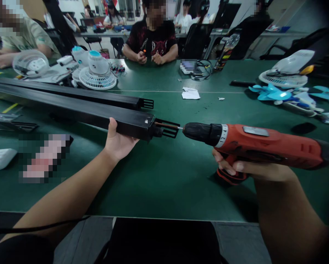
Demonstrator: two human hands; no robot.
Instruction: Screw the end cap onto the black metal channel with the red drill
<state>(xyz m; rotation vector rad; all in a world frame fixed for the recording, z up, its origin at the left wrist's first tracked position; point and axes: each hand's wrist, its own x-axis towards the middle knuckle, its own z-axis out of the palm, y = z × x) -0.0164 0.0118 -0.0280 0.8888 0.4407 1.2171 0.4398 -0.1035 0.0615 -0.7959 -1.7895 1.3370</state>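
My left hand (119, 143) is wrapped round the near end of a long black rectangular bar (98, 113), thumb on its front side and fingers underneath. A slotted black bracket (168, 129) sticks out of that end. My right hand (244, 168) grips the handle of a red and black cordless drill (263, 143), which points left. The drill's thin bit reaches the bracket area; whether its tip sits in a screw I cannot tell. Behind lies a second black bar (120, 99) with a similar slotted end piece (147, 103).
On the green table (164, 183) are white fan parts (97, 75) at back left and blue fan blades (274, 92) at right. A paper scrap (191, 93) lies mid-table, a bottle (226, 53) stands behind. A blurred-out phone-like item (47, 157) is at left. A person (153, 36) sits opposite.
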